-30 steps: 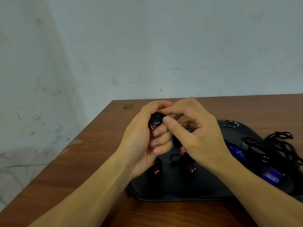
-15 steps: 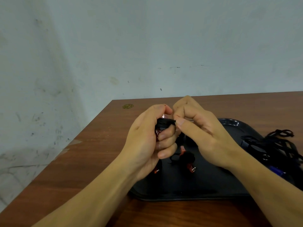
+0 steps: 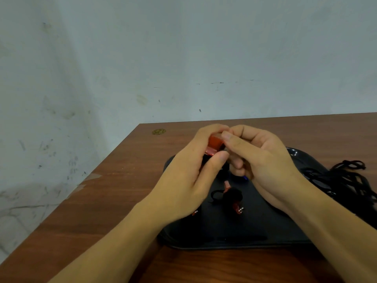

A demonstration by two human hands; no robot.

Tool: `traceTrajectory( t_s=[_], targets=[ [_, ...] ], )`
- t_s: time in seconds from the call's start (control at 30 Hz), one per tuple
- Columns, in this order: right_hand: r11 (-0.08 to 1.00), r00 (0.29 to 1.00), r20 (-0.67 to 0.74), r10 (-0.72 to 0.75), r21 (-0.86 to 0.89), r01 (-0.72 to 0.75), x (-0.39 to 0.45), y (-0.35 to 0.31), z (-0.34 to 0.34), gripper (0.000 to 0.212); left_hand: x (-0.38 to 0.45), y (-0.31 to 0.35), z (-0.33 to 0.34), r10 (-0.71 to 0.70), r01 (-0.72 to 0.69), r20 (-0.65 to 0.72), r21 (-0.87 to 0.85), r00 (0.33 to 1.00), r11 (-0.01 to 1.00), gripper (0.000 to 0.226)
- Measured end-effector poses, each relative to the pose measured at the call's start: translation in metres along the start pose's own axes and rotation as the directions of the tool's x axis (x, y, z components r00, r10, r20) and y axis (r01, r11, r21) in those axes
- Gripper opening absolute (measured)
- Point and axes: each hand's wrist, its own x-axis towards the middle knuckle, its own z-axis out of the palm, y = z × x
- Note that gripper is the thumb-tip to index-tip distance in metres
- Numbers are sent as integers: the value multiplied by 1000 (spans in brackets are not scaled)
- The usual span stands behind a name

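Gripping a small glossy red plastic piece [image 3: 215, 147], the left hand [image 3: 189, 180] curls its fingers round it, with the thumb against its lower, paler edge. The right hand [image 3: 265, 160] meets it from the other side and pinches the upper corner under its thumb tip, the other fingers curled in tight. The piece is held in the air above the far left part of a smooth, round-cornered black plastic tray [image 3: 234, 235], which lies on the brown wood-grain surface [image 3: 114, 201]. The piece's visible face is flat and shiny; the rest is covered. On the tray lies a small black-and-red thing [image 3: 232, 198] with metal tips and a thin black loop. A tangle of black cords [image 3: 350, 180] lies at the tray's right end.
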Motion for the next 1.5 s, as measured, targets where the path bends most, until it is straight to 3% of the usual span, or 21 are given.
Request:
traceTrajectory(
  t_s=[0.07,0.2,0.27,0.37,0.43,0.63,0.73,0.87,1.0,1.1,1.3,1.5],
  targets=[
    [998,998,-35,53,21,-53,0,0,0,20,0,-4,-1,23,-25,11,153,1000,988,43],
    [997,994,-81,71,-34,-74,-1,-2,2,23,0,-11,-2,25,-25,3,250,1000,968,50],
    [995,995,-99,18,-96,-28,-2,-5,3,28,1,-9,-2,29,-24,-24,173,999,985,47],
    [993,993,-104,-54,-112,43,-3,-10,3,22,1,-3,0,-58,48,-69,-143,996,989,37],
    [994,992,-106,-71,-88,62,-4,-12,4,19,1,-2,1,-83,65,-77,-212,994,975,37],
    [995,989,-113,-94,-41,90,-6,-18,5,26,3,-7,3,-3,3,-86,-1,996,1000,44],
    [982,983,-99,-151,-125,139,-5,-16,2,22,3,-9,1,25,-16,-84,115,996,993,46],
    [940,965,-20,-263,-230,251,-8,-13,0,10,2,-7,0,10,0,-96,102,995,995,46],
    [877,928,23,-372,-319,359,-9,-10,2,27,2,-6,-1,-2,8,-85,67,996,998,40],
    [894,928,-6,-374,-267,359,-8,-9,2,26,3,-3,0,4,-2,-50,38,999,999,44],
    [854,910,-2,-414,-346,388,-8,-10,2,22,0,-2,-1,-63,61,-15,-106,998,992,43],
    [874,924,-70,-376,-357,329,-8,-10,1,20,0,-2,1,-20,18,-112,-23,993,1000,32]
  ],
)
